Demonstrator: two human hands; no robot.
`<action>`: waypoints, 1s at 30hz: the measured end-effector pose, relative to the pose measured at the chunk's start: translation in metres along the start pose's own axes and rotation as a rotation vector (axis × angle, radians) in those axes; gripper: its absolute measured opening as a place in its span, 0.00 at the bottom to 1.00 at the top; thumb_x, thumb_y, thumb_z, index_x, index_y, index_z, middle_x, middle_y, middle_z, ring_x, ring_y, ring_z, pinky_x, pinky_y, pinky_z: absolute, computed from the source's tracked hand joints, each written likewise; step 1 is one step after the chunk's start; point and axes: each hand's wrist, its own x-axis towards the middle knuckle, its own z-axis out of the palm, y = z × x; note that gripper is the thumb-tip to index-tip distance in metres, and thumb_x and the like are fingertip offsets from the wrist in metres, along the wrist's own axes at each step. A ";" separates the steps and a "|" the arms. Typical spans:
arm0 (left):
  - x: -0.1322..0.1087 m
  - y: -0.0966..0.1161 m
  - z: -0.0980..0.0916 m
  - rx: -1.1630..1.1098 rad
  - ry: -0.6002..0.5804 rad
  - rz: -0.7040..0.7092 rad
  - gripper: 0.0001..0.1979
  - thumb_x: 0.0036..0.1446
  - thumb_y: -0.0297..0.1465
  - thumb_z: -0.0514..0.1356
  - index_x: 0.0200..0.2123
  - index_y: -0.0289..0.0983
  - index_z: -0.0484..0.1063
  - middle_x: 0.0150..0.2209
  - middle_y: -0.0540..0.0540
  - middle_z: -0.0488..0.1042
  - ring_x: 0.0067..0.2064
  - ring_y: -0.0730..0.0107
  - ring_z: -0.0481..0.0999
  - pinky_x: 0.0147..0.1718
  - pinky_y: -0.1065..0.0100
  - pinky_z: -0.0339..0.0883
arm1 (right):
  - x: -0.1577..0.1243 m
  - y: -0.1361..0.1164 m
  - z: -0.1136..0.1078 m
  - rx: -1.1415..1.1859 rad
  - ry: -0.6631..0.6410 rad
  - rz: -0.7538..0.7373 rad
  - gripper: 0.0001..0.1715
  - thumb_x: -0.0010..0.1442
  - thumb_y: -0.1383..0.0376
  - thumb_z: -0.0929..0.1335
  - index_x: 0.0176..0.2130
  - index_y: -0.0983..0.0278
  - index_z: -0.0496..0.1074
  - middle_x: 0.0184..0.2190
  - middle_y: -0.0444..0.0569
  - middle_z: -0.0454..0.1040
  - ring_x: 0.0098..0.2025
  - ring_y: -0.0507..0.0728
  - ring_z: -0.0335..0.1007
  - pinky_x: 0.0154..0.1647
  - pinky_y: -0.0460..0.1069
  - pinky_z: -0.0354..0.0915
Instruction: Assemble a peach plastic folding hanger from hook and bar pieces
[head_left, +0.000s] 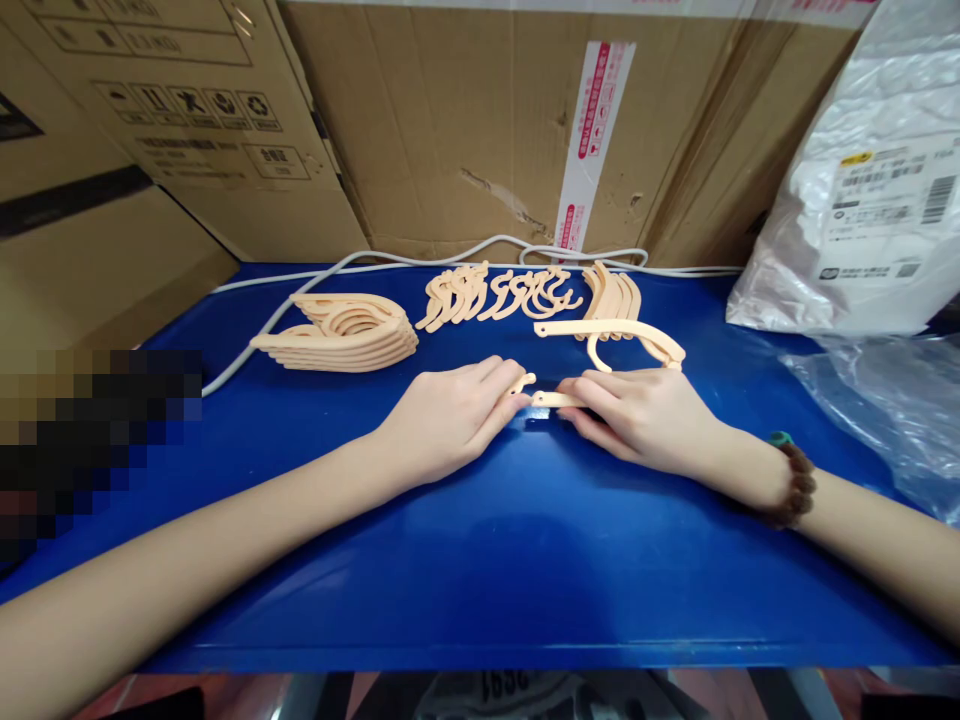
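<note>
Near the middle of the table, my left hand pinches a small beige plastic hook, mostly hidden by the fingers. Just to its right, my right hand is closed on a beige plastic hanger frame. One long arm of the frame curves above the knuckles, and a holed end sticks out towards the left fingers. A small gap shows between that end and the hook. Behind the hands lie several loose S-shaped hooks and a row of curved hanger arms.
A neat stack of beige hanger pieces lies left on the blue table. A white cable runs along the back before cardboard boxes. At right are a white labelled bag and clear plastic film.
</note>
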 end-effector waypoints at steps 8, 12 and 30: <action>-0.001 0.001 -0.002 -0.119 -0.038 0.020 0.18 0.71 0.37 0.38 0.43 0.38 0.65 0.39 0.47 0.76 0.39 0.66 0.77 0.33 0.68 0.63 | 0.000 0.000 0.001 -0.039 0.017 0.010 0.15 0.70 0.60 0.60 0.40 0.64 0.72 0.29 0.43 0.77 0.27 0.50 0.71 0.27 0.47 0.55; -0.001 0.000 -0.004 -0.122 -0.065 -0.003 0.16 0.70 0.38 0.40 0.39 0.39 0.62 0.32 0.50 0.75 0.30 0.67 0.74 0.27 0.68 0.59 | 0.000 -0.001 0.000 -0.035 -0.007 0.016 0.16 0.70 0.59 0.59 0.42 0.64 0.72 0.29 0.44 0.78 0.27 0.50 0.72 0.27 0.46 0.55; 0.001 -0.001 -0.007 -0.173 -0.075 -0.022 0.15 0.69 0.38 0.38 0.36 0.40 0.59 0.28 0.51 0.73 0.28 0.67 0.73 0.27 0.69 0.58 | 0.002 0.001 0.000 -0.029 0.018 -0.007 0.17 0.71 0.60 0.59 0.38 0.65 0.72 0.28 0.43 0.77 0.28 0.50 0.72 0.28 0.46 0.57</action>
